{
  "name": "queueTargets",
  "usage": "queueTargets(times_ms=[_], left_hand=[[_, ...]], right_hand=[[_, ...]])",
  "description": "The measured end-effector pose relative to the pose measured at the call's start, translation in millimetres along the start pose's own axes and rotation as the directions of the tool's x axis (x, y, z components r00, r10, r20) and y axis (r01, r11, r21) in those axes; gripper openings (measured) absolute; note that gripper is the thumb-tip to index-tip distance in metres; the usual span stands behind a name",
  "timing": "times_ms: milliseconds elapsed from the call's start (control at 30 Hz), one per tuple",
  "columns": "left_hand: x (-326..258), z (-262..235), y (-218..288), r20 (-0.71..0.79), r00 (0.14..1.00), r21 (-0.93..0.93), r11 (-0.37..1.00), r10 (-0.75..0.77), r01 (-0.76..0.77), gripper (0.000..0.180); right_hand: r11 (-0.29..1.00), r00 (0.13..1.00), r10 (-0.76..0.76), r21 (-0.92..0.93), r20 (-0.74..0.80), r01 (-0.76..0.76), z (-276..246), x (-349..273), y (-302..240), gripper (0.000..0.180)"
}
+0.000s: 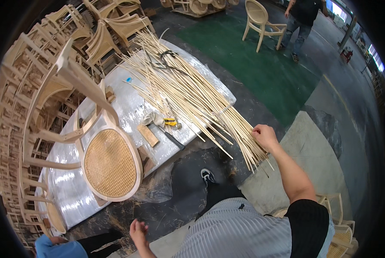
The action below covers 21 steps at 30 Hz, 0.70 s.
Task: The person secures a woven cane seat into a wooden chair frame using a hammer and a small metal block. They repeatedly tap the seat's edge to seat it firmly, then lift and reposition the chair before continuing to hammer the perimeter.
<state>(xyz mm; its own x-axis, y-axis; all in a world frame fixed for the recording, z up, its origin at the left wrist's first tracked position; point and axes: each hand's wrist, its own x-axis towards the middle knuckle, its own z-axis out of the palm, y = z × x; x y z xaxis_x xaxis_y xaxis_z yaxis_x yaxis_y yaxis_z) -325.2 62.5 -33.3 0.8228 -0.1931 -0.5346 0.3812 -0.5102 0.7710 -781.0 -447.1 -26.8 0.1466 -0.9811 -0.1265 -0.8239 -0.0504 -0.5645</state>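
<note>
Centre right, my right hand (264,137) is at the pale rods (207,96), grip unclear; lower left, my left hand (139,232) hangs loosely open

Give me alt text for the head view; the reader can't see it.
The right hand is at the edge of a bundle of pale thin rods overhanging a plastic-wrapped table; the left hand hangs free. A wooden chair with an oval cane panel is left of the rods.
</note>
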Motion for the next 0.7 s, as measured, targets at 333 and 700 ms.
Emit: queueTargets(times_ms=[333, 700], left_hand=[[-11, 281, 132, 0.848, 0.518, 0.227, 0.807, 0.112, -0.545, 0.038], [-78, 457, 170, 0.940, -0.257, -0.290, 0.125, 0.226, -0.949, 0.053]], right_hand=[[0.988, 0.999, 0.004, -0.152, 0.052, 0.004, 14, 22, 17, 0.015], [0.712, 0.662, 0.544, 0.133, 0.515, -0.689, -121, -167, 126, 0.011]])
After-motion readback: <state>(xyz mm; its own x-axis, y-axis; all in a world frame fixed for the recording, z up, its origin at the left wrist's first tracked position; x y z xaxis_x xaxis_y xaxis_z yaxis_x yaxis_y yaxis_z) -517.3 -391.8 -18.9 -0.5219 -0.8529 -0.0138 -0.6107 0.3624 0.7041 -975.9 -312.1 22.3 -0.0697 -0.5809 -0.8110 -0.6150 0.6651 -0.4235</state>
